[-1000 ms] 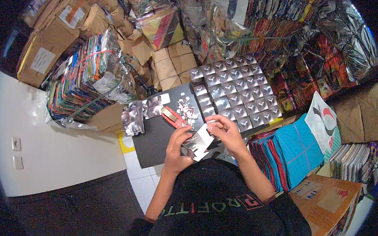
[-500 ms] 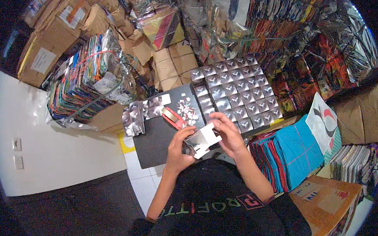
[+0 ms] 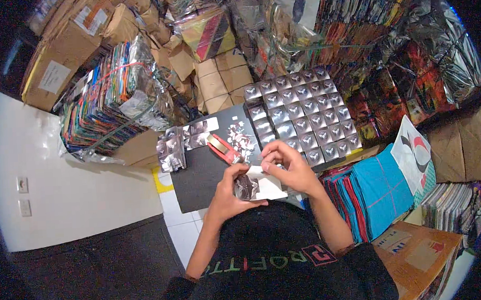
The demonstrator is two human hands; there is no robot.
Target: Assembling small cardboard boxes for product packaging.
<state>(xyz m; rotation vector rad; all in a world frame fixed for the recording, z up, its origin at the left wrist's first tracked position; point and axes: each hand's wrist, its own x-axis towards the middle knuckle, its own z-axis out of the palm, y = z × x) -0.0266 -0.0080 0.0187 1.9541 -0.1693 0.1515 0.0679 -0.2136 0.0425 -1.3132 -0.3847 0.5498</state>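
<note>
My left hand point(image 3: 229, 196) is wrapped round a small carton box point(image 3: 271, 187), dark and glossy outside, with its white inner side facing up. Over the box's upper edge, my right hand point(image 3: 292, 172) has its thumb and fingers curled together in a pinch. Whatever lies between those fingertips is too small to make out. Just beyond the left hand is a red tape dispenser point(image 3: 224, 149) with a roll of tape. Small white scraps point(image 3: 241, 142) are scattered beside it. Rows of finished silvery-dark boxes point(image 3: 309, 117) stand to the right, packed close.
The black tabletop point(image 3: 199, 178) carries flat printed cartons point(image 3: 170, 149) at its left end. Behind stand plastic-wrapped bundles point(image 3: 114, 96) and brown paper parcels point(image 3: 224, 78). Folded blue cloth-like stacks point(image 3: 379, 189) and a cardboard box point(image 3: 417, 257) flank my right arm.
The box has turned in my left hand, so its white side now faces up more squarely. My right hand has shifted from the box's right side to its upper edge, fingers drawn into a pinch.
</note>
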